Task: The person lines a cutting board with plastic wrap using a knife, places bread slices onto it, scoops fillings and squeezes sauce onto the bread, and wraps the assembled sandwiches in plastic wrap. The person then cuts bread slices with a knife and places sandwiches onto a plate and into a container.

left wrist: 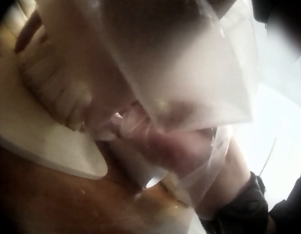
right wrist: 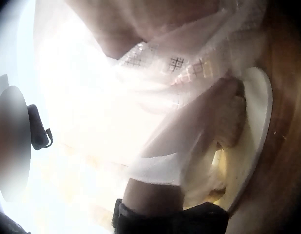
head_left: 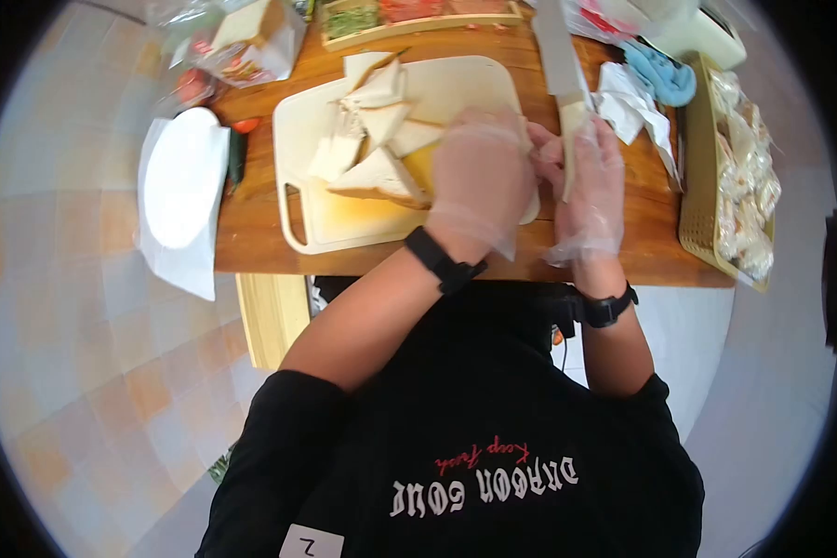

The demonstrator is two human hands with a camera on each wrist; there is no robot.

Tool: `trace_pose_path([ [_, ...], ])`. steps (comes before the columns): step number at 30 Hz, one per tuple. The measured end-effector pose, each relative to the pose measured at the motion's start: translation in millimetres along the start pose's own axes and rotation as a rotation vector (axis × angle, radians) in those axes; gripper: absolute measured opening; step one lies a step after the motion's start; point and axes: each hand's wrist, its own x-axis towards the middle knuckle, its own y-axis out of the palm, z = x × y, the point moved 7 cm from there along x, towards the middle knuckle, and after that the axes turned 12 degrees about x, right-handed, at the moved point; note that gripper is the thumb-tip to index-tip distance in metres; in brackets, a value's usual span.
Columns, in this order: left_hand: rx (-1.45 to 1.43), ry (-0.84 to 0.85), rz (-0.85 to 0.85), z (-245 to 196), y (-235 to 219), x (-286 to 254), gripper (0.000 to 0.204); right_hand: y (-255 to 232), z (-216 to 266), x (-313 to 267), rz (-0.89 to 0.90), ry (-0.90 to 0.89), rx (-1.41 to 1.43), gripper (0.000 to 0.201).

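Observation:
A large knife (head_left: pixel 558 56) with a pale handle lies pointing away from the person, beside the board's right end. My right hand (head_left: pixel 592 191), in a clear plastic glove, grips its handle (head_left: pixel 570 139). My left hand (head_left: pixel 482 177), gloved too, is over the right part of the white cutting board (head_left: pixel 298 121). Under it, the left wrist view shows a piece of bread (left wrist: pixel 55 92) with a finger at its far side and the thumb at its near end; most fingers are hidden. Cut sandwich triangles (head_left: pixel 377 177) are piled left of this hand.
A topping tray (head_left: pixel 418 35) and bagged bread loaf (head_left: pixel 246 42) are at the back. White paper (head_left: pixel 172 186) sits left. To the right are tissues (head_left: pixel 628 102), a blue cloth (head_left: pixel 660 74) and a basket (head_left: pixel 702 186) of wrapped food.

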Motion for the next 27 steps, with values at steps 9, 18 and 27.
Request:
trace_pose_path([
  [9,-0.048,-0.029,0.001,4,0,10,0.013,11,40,-18,0.0,-0.297,-0.066,0.042],
  [18,-0.517,-0.005,0.052,39,-55,10,0.042,-13,106,-19,0.045,-0.55,-0.125,0.038],
  [27,-0.895,-0.301,0.257,312,-144,-78,0.068,10,100,-12,0.048,-0.55,-0.152,0.039],
])
